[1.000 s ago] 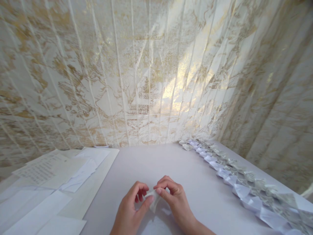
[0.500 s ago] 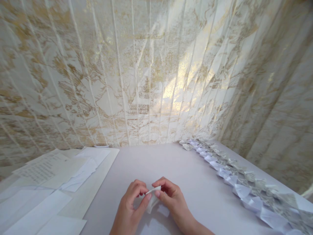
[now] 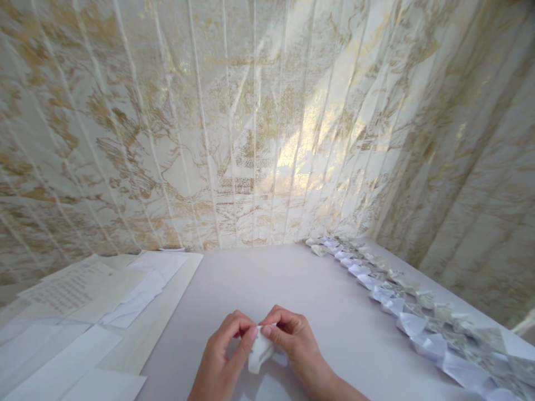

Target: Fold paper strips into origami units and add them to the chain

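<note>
Low in the middle of the head view, a small folded piece of white paper (image 3: 259,352) hangs just above the table (image 3: 246,284). My left hand (image 3: 228,351) pinches its upper left edge between thumb and fingers. On the other side, my right hand (image 3: 295,340) grips the upper right edge the same way, and the fingertips of both hands nearly meet at the top. Part of the paper is hidden behind the thumbs. Its shadow falls on the tabletop below.
Along the right edge run rows of folded paper pieces (image 3: 393,306), some white, some printed grey. Loose sheets and strips of paper (image 3: 79,340) lie overlapping at the left, one printed with text. A gold-patterned curtain (image 3: 251,139) hangs behind the table.
Both hands' fingertips have come closer together at the paper's top edge. The paper has tilted, so more of its face now hangs down toward me.
</note>
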`<state>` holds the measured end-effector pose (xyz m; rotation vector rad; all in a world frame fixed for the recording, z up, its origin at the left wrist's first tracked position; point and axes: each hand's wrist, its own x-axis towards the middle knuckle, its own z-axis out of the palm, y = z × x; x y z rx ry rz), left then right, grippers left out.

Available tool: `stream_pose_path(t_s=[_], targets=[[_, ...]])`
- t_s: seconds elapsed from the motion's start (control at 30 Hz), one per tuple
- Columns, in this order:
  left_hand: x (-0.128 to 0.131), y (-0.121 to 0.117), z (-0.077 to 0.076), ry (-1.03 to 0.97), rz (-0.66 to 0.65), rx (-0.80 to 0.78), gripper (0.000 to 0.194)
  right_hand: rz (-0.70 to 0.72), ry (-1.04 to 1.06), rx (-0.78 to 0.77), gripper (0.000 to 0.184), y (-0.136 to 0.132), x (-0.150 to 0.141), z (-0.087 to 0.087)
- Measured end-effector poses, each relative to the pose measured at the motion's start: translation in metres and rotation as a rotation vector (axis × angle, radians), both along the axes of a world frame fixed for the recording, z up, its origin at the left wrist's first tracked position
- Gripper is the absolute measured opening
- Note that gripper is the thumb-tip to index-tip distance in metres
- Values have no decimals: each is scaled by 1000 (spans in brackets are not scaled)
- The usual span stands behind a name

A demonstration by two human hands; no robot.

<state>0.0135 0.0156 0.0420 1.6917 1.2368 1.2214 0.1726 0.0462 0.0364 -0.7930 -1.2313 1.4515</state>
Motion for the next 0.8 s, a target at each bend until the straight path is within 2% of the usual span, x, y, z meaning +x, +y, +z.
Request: stream_pose_path(t_s=[0.17, 0.37, 0.43, 0.6, 0.67, 0.73, 0.8], targets=[[1, 1, -4, 9, 31, 11, 32, -20, -58, 49, 32, 0, 0, -2], [-1, 4, -5, 88, 42, 49, 30, -60, -240, 152, 31, 0, 3, -4], [0, 4, -4, 92, 43, 45, 30, -58, -209, 121, 30, 0, 3, -5], [2, 3, -3, 77, 31, 8, 30, -10, 23, -60, 36, 4, 0, -6], [2, 3, -3, 75, 19, -12, 32, 3, 36, -82, 36, 5, 1, -7], [1, 3, -4, 68, 17, -38, 34, -3, -18, -29, 32, 5, 3, -6], [-2, 5, -4, 59, 28, -69, 34, -74, -135, 153, 23, 5, 7, -4]])
